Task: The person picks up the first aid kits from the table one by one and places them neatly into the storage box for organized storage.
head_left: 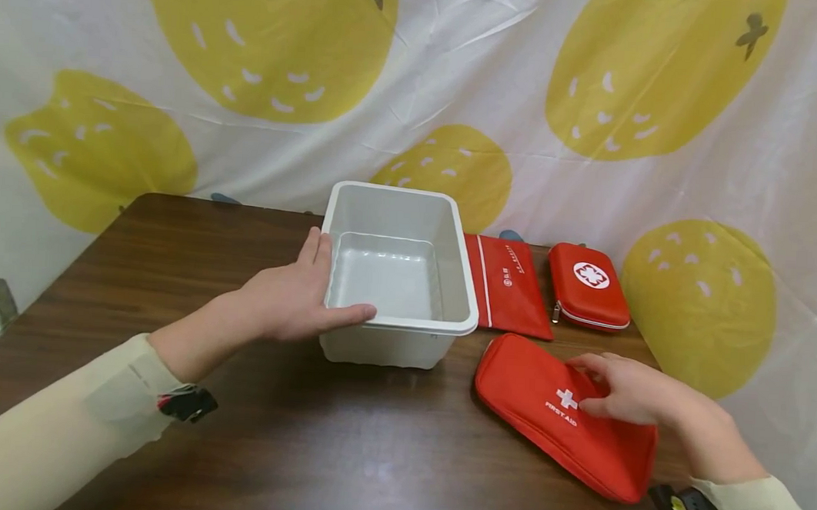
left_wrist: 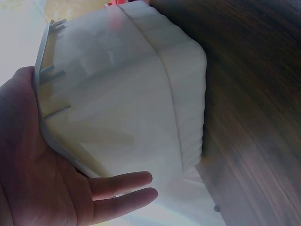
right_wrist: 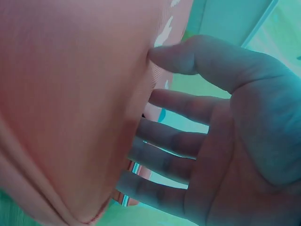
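Note:
A light grey plastic bin [head_left: 461,288] stands on the table with nothing inside. My left hand [head_left: 284,298] touches its front left corner, thumb along the front rim. In the left wrist view, two straight fingers [left_wrist: 124,195] extend beside the bin's outer wall [left_wrist: 113,108]. A red zippered first aid pouch [head_left: 520,376], with a white cross and lettering, lies at the right front. Over its far edge sits my right hand [head_left: 626,390]. The right wrist view shows the thumb and spread, nearly straight fingers meeting the pouch fabric [right_wrist: 80,94].
Right of the bin lies a flat red packet [head_left: 517,291] with a white stripe. Farther right is a small red zippered case [head_left: 582,299] with a white round emblem. A lemon-printed cloth [head_left: 445,80] hangs behind the dark wooden table [head_left: 232,446].

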The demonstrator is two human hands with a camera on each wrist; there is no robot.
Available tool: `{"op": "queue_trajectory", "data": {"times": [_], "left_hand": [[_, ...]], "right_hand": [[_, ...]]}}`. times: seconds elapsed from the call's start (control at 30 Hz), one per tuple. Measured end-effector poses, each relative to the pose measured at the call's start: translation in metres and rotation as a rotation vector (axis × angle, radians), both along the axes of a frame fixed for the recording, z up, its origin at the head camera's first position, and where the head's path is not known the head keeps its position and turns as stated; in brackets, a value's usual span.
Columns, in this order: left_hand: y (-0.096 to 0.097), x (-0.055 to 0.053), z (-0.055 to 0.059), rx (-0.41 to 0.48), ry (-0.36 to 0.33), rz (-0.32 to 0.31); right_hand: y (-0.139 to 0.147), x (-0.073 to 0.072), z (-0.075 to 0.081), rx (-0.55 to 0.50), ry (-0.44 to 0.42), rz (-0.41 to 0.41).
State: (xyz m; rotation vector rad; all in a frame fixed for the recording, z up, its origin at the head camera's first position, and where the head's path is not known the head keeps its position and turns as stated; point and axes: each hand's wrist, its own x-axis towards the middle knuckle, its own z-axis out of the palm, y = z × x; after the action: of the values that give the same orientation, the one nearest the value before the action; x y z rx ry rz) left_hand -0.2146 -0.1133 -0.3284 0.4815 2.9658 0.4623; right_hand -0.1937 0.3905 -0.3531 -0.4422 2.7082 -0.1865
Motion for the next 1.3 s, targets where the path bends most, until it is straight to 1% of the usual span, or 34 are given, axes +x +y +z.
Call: {"op": "queue_trajectory", "data": {"times": [0.1,0.33,0.53,0.73,0.83,0.9,1.0,1.07,1.13,1.23,1.3], "left_hand": [[0.000,0.000,0.000,-0.003,-0.001,-0.002],[0.000,-0.001,0.001,-0.004,-0.003,0.003],[0.001,-0.001,0.002,-0.010,-0.007,0.007],[0.001,-0.001,0.001,-0.017,-0.013,0.006],[0.000,-0.001,0.001,-0.018,-0.013,0.007],[0.000,-0.001,0.001,-0.016,-0.014,0.009],[0.000,-0.001,0.002,-0.013,-0.016,0.008],[0.000,-0.001,0.002,-0.009,-0.013,0.006],[0.000,-0.001,0.002,-0.006,-0.011,0.004],[0.000,-0.002,0.001,-0.002,-0.009,0.004],[0.000,-0.002,0.001,-0.001,-0.009,0.006]], "right_hand": [[0.001,0.002,0.001,-0.006,-0.022,-0.010],[-0.007,0.008,0.001,-0.002,-0.011,0.003],[-0.022,0.016,0.000,-0.040,-0.040,-0.058],[-0.037,0.021,-0.004,-0.112,-0.080,-0.140],[-0.043,0.020,-0.008,-0.146,-0.101,-0.167],[-0.045,0.018,-0.011,-0.170,-0.098,-0.156],[-0.044,0.012,-0.017,-0.212,-0.046,-0.109],[-0.042,0.007,-0.020,-0.257,-0.033,-0.102],[-0.040,0.002,-0.023,-0.325,-0.069,-0.133],[-0.035,-0.003,-0.025,-0.434,-0.173,-0.219],[-0.032,-0.006,-0.028,-0.483,-0.215,-0.256]]}}
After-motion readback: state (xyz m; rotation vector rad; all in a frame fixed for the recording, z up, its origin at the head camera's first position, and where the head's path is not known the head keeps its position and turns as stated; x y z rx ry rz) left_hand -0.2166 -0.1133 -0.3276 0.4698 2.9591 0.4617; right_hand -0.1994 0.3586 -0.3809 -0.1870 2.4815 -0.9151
